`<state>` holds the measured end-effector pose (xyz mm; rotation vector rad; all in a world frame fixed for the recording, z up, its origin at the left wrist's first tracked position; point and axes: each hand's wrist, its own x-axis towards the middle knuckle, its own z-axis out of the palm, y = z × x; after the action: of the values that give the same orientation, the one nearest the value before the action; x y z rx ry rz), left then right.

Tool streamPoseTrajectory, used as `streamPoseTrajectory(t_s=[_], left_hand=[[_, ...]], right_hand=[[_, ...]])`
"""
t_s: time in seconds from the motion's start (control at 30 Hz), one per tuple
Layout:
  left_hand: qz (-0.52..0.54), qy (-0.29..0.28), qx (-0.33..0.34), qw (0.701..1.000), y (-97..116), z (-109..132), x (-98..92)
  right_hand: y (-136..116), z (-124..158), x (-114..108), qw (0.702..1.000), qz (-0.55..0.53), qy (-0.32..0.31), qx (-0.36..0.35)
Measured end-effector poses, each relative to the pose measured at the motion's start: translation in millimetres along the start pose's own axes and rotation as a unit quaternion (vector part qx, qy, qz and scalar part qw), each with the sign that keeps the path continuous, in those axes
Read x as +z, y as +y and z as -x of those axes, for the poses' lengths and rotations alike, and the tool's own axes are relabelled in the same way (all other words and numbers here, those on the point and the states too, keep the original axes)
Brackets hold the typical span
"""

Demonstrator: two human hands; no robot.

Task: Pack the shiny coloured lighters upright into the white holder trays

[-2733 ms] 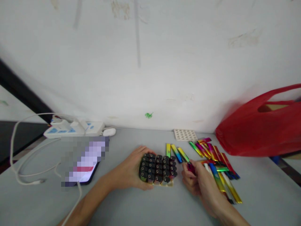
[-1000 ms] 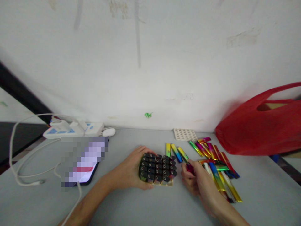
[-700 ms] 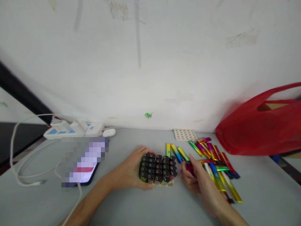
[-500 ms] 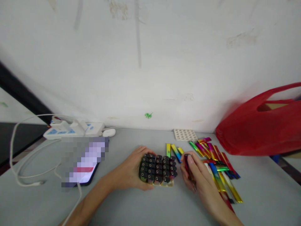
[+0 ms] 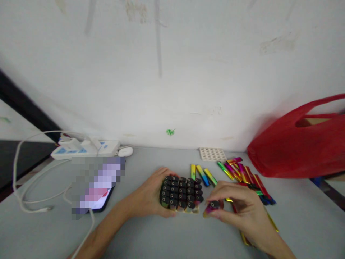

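Observation:
My left hand (image 5: 149, 196) is wrapped round the left side of a block of lighters (image 5: 181, 193) standing upright with black tops in a pale tray on the grey table (image 5: 151, 233). My right hand (image 5: 239, 210) pinches one magenta lighter (image 5: 211, 208), its black top facing me, just right of the block's near right corner. A heap of loose shiny multicoloured lighters (image 5: 244, 176) lies behind and under my right hand.
An empty pale grid tray (image 5: 212, 154) lies by the wall. A red plastic bag (image 5: 299, 144) fills the right. At the left sit a phone (image 5: 95, 189), a white cable (image 5: 32, 187), a power strip (image 5: 84, 148) and a small white case (image 5: 125, 151).
My right hand lifted a magenta lighter from the loose heap, turned it and brought it down toward the block's near right corner. My left hand stayed on the block.

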<state>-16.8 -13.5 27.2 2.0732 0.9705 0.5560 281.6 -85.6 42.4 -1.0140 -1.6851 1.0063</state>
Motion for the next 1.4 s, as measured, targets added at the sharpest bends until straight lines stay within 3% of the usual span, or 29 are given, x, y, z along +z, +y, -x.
streamPoseTrajectory(t_s=[0.27,0.83,1.03,1.4], left_hand=[[-0.002,0.004,0.009,1.0,1,0,0.3],[0.001,0.007,0.005,1.0,1,0,-0.6],[-0.005,0.007,0.008,1.0,-1,1,0.6],[-0.013,0.005,0.009,1.0,-1,0,0.3]], right_hand=[[4,1,5,0.992,0.121,-0.046,-0.014],[11,5,11,0.986,0.158,-0.038,-0.035],[13,8,12,0.979,0.199,0.022,-0.022],[11,6,15,0.982,0.183,-0.001,-0.044]])
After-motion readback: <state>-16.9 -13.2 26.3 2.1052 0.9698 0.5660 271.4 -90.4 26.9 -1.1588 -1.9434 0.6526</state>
